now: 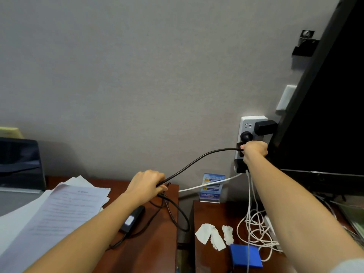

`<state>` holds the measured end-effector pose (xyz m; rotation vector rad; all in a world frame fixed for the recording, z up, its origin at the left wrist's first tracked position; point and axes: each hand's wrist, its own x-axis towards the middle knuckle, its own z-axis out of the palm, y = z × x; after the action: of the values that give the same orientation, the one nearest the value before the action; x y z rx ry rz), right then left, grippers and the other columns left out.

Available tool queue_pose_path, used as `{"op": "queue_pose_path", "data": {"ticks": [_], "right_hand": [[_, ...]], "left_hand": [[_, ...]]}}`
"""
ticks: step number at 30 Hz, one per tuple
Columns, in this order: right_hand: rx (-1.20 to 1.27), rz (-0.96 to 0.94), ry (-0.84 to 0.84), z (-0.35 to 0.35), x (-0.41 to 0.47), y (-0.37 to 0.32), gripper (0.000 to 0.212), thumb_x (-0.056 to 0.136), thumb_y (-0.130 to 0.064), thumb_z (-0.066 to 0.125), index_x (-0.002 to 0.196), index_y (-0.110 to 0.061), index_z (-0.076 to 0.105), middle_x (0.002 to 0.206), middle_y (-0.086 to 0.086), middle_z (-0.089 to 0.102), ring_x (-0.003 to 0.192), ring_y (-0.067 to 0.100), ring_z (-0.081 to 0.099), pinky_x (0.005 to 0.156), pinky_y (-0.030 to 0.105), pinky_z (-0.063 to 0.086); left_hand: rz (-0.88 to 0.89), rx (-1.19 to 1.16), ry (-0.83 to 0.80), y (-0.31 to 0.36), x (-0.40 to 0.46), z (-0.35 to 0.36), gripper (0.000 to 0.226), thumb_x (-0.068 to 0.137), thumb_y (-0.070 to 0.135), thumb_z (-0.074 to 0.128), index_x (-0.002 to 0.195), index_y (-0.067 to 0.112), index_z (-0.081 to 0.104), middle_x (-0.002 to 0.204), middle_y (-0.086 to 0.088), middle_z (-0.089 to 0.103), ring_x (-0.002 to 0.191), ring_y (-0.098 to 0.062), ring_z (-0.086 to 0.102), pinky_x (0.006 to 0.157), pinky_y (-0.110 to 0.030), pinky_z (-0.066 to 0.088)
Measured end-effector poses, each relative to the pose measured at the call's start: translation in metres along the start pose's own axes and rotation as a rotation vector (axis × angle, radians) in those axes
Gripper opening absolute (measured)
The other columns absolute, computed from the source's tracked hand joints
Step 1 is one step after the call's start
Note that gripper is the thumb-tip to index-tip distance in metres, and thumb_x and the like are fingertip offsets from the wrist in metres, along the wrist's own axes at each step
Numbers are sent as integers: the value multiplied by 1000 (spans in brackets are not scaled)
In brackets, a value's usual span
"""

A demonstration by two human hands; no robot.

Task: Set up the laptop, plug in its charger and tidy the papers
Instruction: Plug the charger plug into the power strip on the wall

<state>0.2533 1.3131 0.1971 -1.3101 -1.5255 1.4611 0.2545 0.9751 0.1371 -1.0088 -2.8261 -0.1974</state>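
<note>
My right hand is closed on the charger plug, pressed at the white power strip on the wall — I'd push straight in. My left hand grips the black cable behind it — keep slack there.

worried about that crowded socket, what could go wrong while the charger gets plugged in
1. The power strip already holds two black plugs; the right hand pushing the charger plug in beside them could nudge one loose.
2. The black cable runs off the desk, held in the left hand; a tug might drag the charger brick off the edge.
3. The loose white cords below could snag.
</note>
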Motion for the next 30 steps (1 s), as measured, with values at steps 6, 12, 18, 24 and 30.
{"op": "queue_pose_path", "data": {"ticks": [6, 12, 18, 24, 30], "right_hand": [[79, 28, -89, -5, 2, 0, 35, 91, 2, 49, 126, 3, 51, 108, 14, 60, 90, 25, 62, 82, 38, 56], [206, 68, -165, -15, -6, 0, 30, 92, 1, 48, 121, 5, 56, 94, 13, 62, 79, 19, 62, 45, 21, 52], [210, 28, -250, -17, -23, 27, 21, 92, -19, 57, 108, -6, 61, 88, 9, 66, 56, 12, 58, 49, 23, 43], [159, -40, -309, -10, -68, 42, 30, 91, -31, 58, 71, -9, 60, 61, 2, 62, 53, 12, 56, 51, 25, 40], [14, -197, -420, 8, -151, 71, 27, 89, -32, 61, 70, -13, 61, 73, 11, 69, 66, 20, 60, 73, 37, 50]], "left_hand": [[5, 13, -17, 3, -4, 1, 33, 88, 48, 54, 93, 16, 56, 102, -3, 65, 99, -25, 58, 75, -36, 43], [-6, 12, -31, 6, -11, 0, 30, 87, 46, 56, 93, 16, 57, 100, -3, 65, 99, -24, 58, 74, -35, 43], [11, 21, -25, 16, -15, -2, 25, 88, 39, 58, 99, 16, 59, 104, -2, 64, 100, -24, 58, 76, -35, 45], [12, 13, -20, 23, -22, -4, 27, 90, 38, 56, 103, 14, 58, 106, -5, 62, 101, -27, 57, 74, -36, 46], [-7, -81, -122, 23, -46, -6, 27, 87, 26, 56, 111, 13, 52, 115, -10, 52, 106, -34, 56, 77, -42, 47]]}}
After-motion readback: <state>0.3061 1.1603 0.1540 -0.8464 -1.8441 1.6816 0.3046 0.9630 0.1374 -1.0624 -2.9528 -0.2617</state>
